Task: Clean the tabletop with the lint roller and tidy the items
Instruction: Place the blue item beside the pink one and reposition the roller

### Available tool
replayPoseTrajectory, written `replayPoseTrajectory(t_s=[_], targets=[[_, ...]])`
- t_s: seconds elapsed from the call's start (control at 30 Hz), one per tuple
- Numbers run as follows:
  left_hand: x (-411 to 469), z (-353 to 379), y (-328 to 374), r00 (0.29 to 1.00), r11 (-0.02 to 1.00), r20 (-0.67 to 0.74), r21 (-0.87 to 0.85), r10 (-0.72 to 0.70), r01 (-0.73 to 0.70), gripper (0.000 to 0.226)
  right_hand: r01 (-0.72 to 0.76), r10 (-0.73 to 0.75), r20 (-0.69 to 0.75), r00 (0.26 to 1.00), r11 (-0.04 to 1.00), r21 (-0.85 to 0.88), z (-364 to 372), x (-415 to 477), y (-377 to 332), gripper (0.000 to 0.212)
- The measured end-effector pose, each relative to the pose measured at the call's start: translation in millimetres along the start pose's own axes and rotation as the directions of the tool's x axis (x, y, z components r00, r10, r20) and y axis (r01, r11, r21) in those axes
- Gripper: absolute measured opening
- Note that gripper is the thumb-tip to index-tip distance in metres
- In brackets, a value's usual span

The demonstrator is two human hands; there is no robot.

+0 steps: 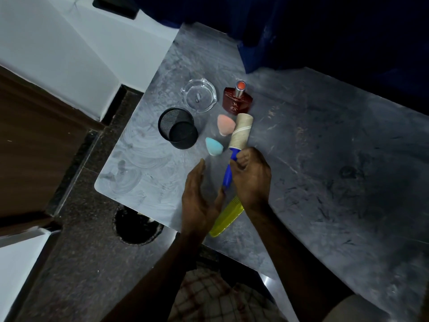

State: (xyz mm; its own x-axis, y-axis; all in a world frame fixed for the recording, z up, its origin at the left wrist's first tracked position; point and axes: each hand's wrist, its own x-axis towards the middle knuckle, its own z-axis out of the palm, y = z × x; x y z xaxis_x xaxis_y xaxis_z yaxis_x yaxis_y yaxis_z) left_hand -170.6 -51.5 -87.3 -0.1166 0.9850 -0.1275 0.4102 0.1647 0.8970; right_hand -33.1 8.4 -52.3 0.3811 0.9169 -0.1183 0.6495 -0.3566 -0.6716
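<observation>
My right hand [251, 176] grips the blue handle of the lint roller [240, 131], whose tan roll points away from me over the grey tabletop [325, 147]. My left hand [200, 198] is beside the handle's lower end with its fingers apart, its thumb close to the handle tip. A pink sponge [224, 123] and a blue sponge [213, 146] lie just left of the roll. A black mesh cup [177, 127] stands further left. A yellow comb [228, 216] lies under my hands near the table's front edge.
A clear glass dish [200, 96] and a dark red perfume bottle [237, 99] stand behind the sponges. A dark blue cloth [301, 31] hangs at the back. Left of the table lies dark floor with a round black hole [137, 225] and a white wall.
</observation>
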Motion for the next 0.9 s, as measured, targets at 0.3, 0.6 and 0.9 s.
replayPoseTrajectory(t_s=[0.3,0.6,0.9], targets=[[9.3,6.9,-3.8,0.999,1.0,0.039,-0.022,0.011,-0.01,0.063,-0.227,0.236,0.083,0.968,0.968,-0.103,5.8,0.6,6.4,0.032],[5.1,-1.0,6.0,0.997,0.998,0.069,-0.059,0.039,-0.035,0.047,-0.343,0.333,0.15,0.931,0.938,0.045,2.3,1.1,9.6,0.027],[8.6,-20.9,12.3,0.984,0.981,0.075,-0.121,0.159,-0.15,0.033,-0.411,0.397,0.113,0.911,0.896,0.168,-5.0,-6.0,17.8,0.02]])
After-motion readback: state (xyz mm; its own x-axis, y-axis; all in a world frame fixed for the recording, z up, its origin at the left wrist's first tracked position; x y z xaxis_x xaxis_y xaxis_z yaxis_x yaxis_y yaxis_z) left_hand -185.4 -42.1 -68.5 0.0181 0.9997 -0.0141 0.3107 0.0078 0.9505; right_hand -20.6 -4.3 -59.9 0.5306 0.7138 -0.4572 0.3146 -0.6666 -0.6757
